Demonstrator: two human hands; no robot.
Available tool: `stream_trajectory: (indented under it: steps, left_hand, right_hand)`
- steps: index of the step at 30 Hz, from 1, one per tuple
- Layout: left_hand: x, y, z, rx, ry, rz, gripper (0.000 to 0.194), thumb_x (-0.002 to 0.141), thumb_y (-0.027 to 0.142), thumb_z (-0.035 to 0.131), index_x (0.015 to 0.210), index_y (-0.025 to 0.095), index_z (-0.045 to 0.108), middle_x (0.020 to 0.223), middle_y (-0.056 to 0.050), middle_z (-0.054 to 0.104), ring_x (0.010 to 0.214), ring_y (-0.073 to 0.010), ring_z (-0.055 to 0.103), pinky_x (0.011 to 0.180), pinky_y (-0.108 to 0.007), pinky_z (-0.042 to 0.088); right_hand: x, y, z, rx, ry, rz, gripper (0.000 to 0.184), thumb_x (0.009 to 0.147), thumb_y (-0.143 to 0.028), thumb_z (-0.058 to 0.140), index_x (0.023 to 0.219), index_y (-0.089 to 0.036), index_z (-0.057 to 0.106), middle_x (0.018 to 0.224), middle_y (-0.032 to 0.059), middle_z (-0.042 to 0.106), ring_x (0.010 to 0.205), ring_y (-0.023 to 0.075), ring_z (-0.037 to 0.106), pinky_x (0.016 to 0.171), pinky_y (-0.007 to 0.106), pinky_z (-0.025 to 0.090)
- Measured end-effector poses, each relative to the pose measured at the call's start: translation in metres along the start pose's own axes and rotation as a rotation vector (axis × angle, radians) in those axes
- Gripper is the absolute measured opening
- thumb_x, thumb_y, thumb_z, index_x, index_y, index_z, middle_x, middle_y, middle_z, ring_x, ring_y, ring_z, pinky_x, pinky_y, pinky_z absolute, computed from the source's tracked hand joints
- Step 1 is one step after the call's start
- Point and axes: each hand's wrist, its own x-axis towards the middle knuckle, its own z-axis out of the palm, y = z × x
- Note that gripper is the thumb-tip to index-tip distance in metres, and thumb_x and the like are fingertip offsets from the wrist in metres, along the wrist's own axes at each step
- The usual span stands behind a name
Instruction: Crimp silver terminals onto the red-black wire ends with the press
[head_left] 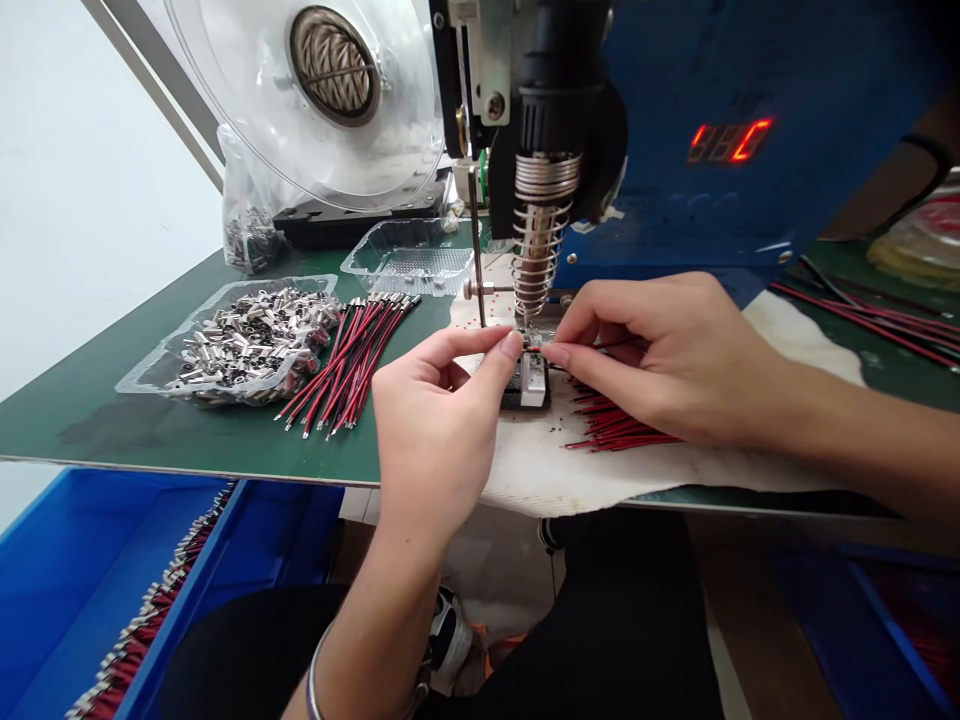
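My left hand (439, 415) pinches thumb and forefinger on a tiny part at the small metal fixture block (527, 383), right under the coiled tip of the soldering head (541, 240). My right hand (649, 350) meets it from the right, fingers closed on a thin red-and-black wire (611, 343) whose end points at the same spot. Both hands rest over a white cloth (540, 465) on the green bench. A pile of red-and-black wires (619, 428) lies under my right hand.
A bundle of red-and-black wires (349, 360) lies left of my hands, beside a clear tray of small metal cylinders (251, 340). An empty clear tray (409, 262), a transparent reel (315, 95) and a blue machine with a red display (729, 140) stand behind. Blue bins (82, 570) sit below the bench edge.
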Motion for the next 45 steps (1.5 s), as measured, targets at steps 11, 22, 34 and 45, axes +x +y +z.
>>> stream_trajectory:
  steps: [11,22,34,45]
  left_hand:
    - [-0.002,-0.006,-0.001,-0.042,0.013,0.043,0.016,0.091,0.039,0.091,0.092,0.023,0.089,0.070,-0.001,0.064,0.058,-0.0113,0.042,0.052,-0.027,0.030]
    - [-0.001,-0.003,0.000,0.008,0.015,0.049,0.015,0.092,0.038,0.090,0.095,0.024,0.090,0.074,-0.002,0.068,0.058,-0.0125,0.045,0.051,-0.028,0.032]
    - [-0.003,0.004,0.006,0.078,0.077,0.059,0.011,0.089,0.035,0.091,0.088,0.024,0.091,0.069,-0.002,0.068,0.059,-0.0132,0.049,0.051,-0.028,0.033]
    - [-0.003,0.002,0.004,-0.036,0.085,-0.003,0.010,0.086,0.031,0.093,0.085,0.022,0.089,0.067,0.000,0.063,0.056,-0.0100,0.040,0.050,-0.026,0.031]
  right_hand:
    - [-0.001,-0.001,0.000,-0.025,0.008,-0.019,0.016,0.099,-0.019,0.069,0.084,-0.023,0.066,0.067,-0.0025,0.067,0.061,0.0153,0.060,0.065,0.034,0.046]
    - [-0.001,-0.002,-0.002,-0.013,0.007,0.001,0.015,0.100,-0.022,0.067,0.085,-0.023,0.065,0.070,-0.0015,0.067,0.068,0.0169,0.065,0.067,0.035,0.048]
    - [-0.001,-0.001,-0.002,-0.050,0.016,-0.055,0.015,0.098,-0.020,0.068,0.084,-0.022,0.065,0.064,-0.0039,0.063,0.056,0.0128,0.054,0.062,0.032,0.043]
    - [-0.003,0.002,-0.001,-0.075,0.024,-0.064,0.013,0.098,-0.018,0.069,0.086,-0.022,0.066,0.070,-0.0023,0.068,0.066,0.0150,0.066,0.063,0.032,0.043]
